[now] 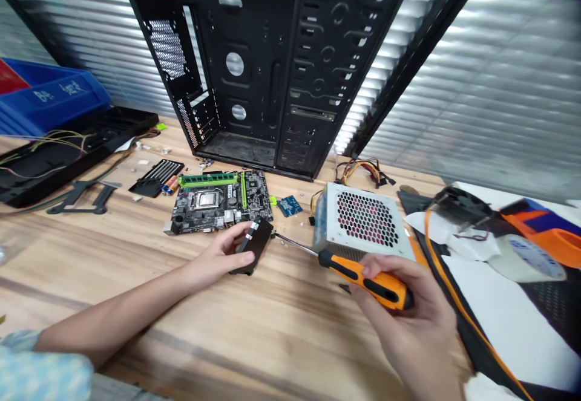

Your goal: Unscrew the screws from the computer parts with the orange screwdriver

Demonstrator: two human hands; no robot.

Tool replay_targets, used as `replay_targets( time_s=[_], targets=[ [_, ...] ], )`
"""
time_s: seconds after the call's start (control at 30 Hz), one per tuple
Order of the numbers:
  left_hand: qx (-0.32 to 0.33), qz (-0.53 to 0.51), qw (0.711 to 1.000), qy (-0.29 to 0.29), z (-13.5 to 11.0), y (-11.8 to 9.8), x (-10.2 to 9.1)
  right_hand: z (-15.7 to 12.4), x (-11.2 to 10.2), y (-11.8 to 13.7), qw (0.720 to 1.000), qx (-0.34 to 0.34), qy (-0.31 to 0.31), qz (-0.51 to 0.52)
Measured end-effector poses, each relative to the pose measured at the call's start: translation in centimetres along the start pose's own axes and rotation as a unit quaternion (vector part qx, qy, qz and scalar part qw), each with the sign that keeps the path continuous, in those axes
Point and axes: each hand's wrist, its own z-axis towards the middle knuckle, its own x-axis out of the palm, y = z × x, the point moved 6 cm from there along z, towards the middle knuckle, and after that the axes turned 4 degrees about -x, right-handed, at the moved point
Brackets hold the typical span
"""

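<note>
Two bare hands work over a wooden tabletop (272,340). Far out at ten o'clock sits a blue bin (49,95), with a black panel (68,147) lying just below it and a flat bracket (84,198) near the panel's front edge. Toward the middle lies a motherboard (222,201), a green RAM stick (209,178) along its far edge. At twelve o'clock from the board stands an open black case (281,68).

The left hand (227,253) is just in front of the board, at its six o'clock. Its fingers curl over a small black drive (254,244) and the thumb presses the near side, holding the drive propped on the tabletop.

A screwdriver (363,277) runs from the drive toward four o'clock, and its tip meets the drive's right edge. The right hand (408,310) is wrapped closed round the orange-and-black handle.

A grey power supply (363,219) rests at twelve o'clock from that hand, close behind the shaft. A roll of tape (526,259) lies well apart at three o'clock.
</note>
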Motion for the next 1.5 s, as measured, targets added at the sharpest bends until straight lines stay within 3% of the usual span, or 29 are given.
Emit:
replay_targets(
  time_s=[0.3, 0.6, 0.83, 1.0, 1.3, 1.43, 1.5],
  targets=[
    [0.018, 0.022, 0.999, 0.026, 0.1, 0.0, 0.1, -0.2, 0.3, 0.2, 0.999, -0.022, 0.018, -0.016],
    [0.124, 0.108, 0.986, 0.023, -0.7, -0.2, 0.7, 0.1, 0.7, 1.3, 0.997, -0.067, 0.025, -0.021],
    [0.22, 0.215, 0.951, 0.01, -1.3, -1.9, 1.7, 0.2, 0.7, 1.7, 0.996, -0.08, 0.041, -0.013],
    [0.277, 0.357, 0.892, -0.006, -1.9, -2.8, 2.4, 0.3, 0.6, 2.1, 0.995, -0.093, 0.038, -0.018],
    [0.367, 0.462, 0.808, 0.011, -2.6, -3.1, 3.3, 0.3, 0.0, 1.8, 0.997, -0.068, 0.024, -0.033],
    [0.385, 0.456, 0.802, 0.003, -2.6, -3.2, 3.2, 0.3, -0.6, 1.4, 0.997, -0.042, -0.006, -0.061],
    [0.374, 0.428, 0.823, -0.01, -2.5, -3.2, 2.8, 0.2, -0.8, 1.3, 0.997, -0.034, -0.026, -0.062]
  ],
)
